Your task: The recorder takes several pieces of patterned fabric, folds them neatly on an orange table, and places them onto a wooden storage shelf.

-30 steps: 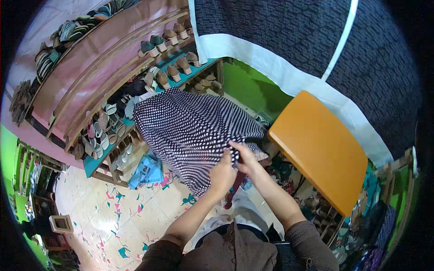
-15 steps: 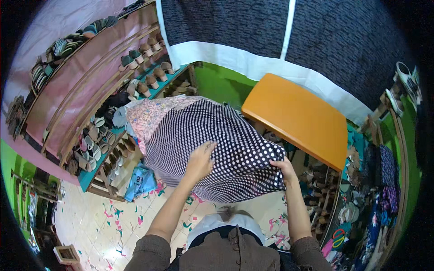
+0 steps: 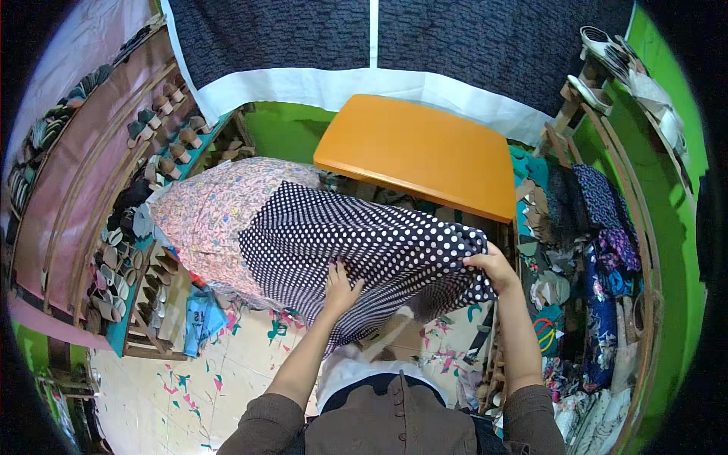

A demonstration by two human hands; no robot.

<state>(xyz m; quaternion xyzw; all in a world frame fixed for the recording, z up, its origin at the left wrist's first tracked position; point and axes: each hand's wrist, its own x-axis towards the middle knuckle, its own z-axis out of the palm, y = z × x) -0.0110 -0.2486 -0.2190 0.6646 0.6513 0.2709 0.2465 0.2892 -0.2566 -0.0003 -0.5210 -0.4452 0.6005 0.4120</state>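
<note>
1. The dotted cloth (image 3: 364, 235), black with white spots, is in front of you at mid-body height, running from the floral cloth (image 3: 208, 212) on your left across to your right hand (image 3: 497, 271).
2. Your right hand is closed on the cloth's right end, thumb on top; its other fingers are mostly hidden by the fabric.
3. Your left hand (image 3: 341, 290) is loosely open against the near part of the dotted cloth, fingers slightly spread and thumb out to the side. You cannot tell from here whether it pinches any fabric.
4. The pink floral cloth lies directly against the dotted one, bulging and creased. Whether the two are joined or only overlap is unclear, and what holds up the floral part is hidden.
5. The step in hand looks like handling the dotted cloth's loose end: folds run from your right hand toward the middle, and the near edge hangs low by your left.
6. As a judgement, the next move calls for a secure right grip and a surer left hold on that near edge, so the fabric does not sag onto the scraps (image 3: 277, 327) on the floor (image 3: 250, 394) or brush the orange board (image 3: 417, 152) just beyond.
</note>
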